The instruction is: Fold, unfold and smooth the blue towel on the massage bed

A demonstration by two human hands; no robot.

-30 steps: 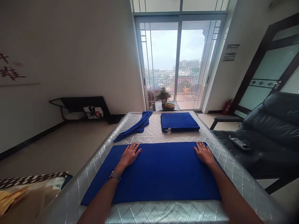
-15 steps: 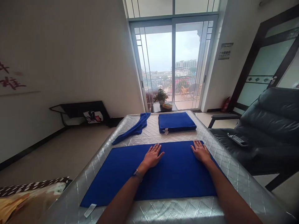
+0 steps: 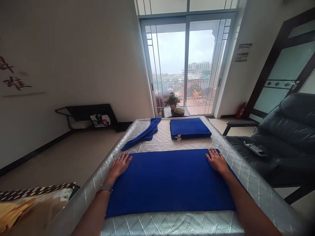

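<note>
A blue cloth point(image 3: 169, 180), like a towel, lies spread flat and smooth across the table in front of me. My left hand point(image 3: 120, 165) rests flat on its far left corner, fingers stretched out. On the far right corner lies my right hand point(image 3: 217, 160), palm down with the fingers extended. Neither hand grips anything. Beyond the spread cloth sits a neat stack of folded blue cloths point(image 3: 190, 127) with a white tag at its front edge. Left of the stack is a loose, crumpled blue cloth point(image 3: 142, 133).
The table carries a silver quilted cover point(image 3: 172, 224). A dark armchair point(image 3: 283, 141) stands close on the right, with a white device point(image 3: 256, 149) on its seat. A potted plant point(image 3: 172, 100) is on a small table by the glass sliding door. Fabric point(image 3: 36, 209) lies at lower left.
My left hand has slid left across the cloth, from its middle to the far left corner. My right hand stays at the far right corner. The view has shifted slightly.
</note>
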